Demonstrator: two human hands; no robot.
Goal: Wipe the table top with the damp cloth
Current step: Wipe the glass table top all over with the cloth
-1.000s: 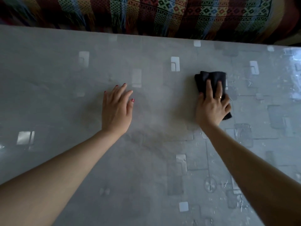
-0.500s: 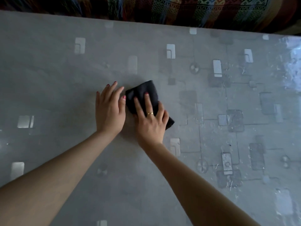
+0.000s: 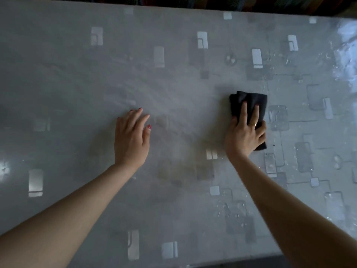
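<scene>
While the right grip (image 3: 245, 134) presses flat-fingered, unclenched, on the dark cloth (image 3: 251, 99) right of centre on the tabletop (image 3: 77, 74), even pressure and overlapping strokes would serve best; the left grip (image 3: 131, 140) rests flat, released, bracing.

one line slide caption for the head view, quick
Right hand presses a dark cloth on the grey table top; left hand rests flat nearby.

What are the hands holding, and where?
The right hand presses flat on the near part of the black cloth, fingers straight on top. The left hand holds nothing, resting on the table.
</scene>
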